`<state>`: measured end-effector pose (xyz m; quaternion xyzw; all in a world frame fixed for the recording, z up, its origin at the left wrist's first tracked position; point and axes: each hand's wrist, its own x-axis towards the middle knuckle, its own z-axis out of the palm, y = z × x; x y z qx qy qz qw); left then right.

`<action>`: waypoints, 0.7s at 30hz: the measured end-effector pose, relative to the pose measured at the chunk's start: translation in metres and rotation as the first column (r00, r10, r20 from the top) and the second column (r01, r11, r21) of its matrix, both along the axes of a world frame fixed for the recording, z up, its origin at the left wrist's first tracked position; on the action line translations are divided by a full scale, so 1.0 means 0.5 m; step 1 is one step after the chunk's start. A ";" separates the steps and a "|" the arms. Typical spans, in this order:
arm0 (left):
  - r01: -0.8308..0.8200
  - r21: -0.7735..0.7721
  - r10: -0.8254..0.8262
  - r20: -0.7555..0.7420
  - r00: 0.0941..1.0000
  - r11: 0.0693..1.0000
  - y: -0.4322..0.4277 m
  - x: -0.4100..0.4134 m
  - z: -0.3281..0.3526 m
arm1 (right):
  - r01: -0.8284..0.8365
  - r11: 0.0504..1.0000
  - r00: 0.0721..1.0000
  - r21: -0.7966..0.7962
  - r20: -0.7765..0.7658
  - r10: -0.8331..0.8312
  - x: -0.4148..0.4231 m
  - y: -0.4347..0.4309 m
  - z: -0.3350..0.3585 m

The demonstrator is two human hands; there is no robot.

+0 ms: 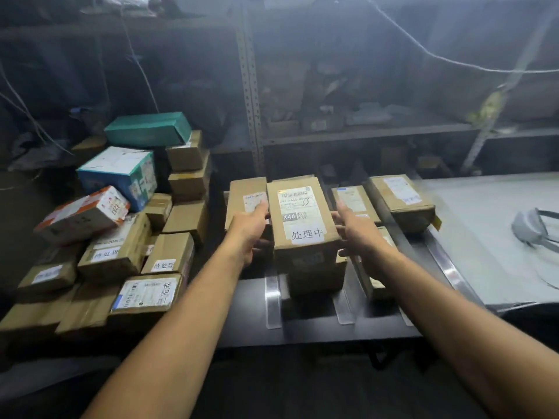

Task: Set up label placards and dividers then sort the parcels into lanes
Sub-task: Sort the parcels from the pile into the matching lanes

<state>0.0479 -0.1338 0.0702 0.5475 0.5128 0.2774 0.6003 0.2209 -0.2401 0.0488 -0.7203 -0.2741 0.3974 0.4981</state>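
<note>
Across the dark tabletop [302,331] lanes run away from the person, and the first risk lies with the biggest mass nearby. The loose heap of cardboard and coloured parcels [121,237] just left of it is stacked unevenly, several boxes tilted, so an arm reaching in carelessly for the next one could bring some sliding down. Between the lanes lie clear plastic dividers [272,300], thin strips that look light. A box set down crooked or shoved sideways would likely knock one askew and blur the lane edges. Over the middle lane a brown cardboard parcel [302,213] sits above a second brown box [314,276]. The left hand [251,225] and the right hand [357,228] clasp its two long sides, fingers partly curled against the cardboard. Whether its weight already rests on the lower box cannot be told. It appears to overhang that box toward the left, so letting go off-centre may tip it onto the flat brown parcel [245,195] in the neighbouring lane. Smallest but decisive is the white handwritten label [307,234] near its front edge. In this dim, hazy light a misread label would probably send the parcel to the wrong lane.
</note>
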 end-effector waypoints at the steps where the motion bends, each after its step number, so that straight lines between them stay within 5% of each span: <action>1: -0.007 -0.018 0.006 -0.002 1.000 1.000 -0.027 0.010 0.000 | 0.005 1.000 1.000 0.000 -0.016 -0.005 0.007 -0.021 -0.003; 21: -0.130 -0.008 0.127 -0.127 0.984 0.992 -0.254 0.012 -0.102 | 0.111 0.994 0.990 0.022 -0.085 -0.108 -0.063 -0.273 -0.148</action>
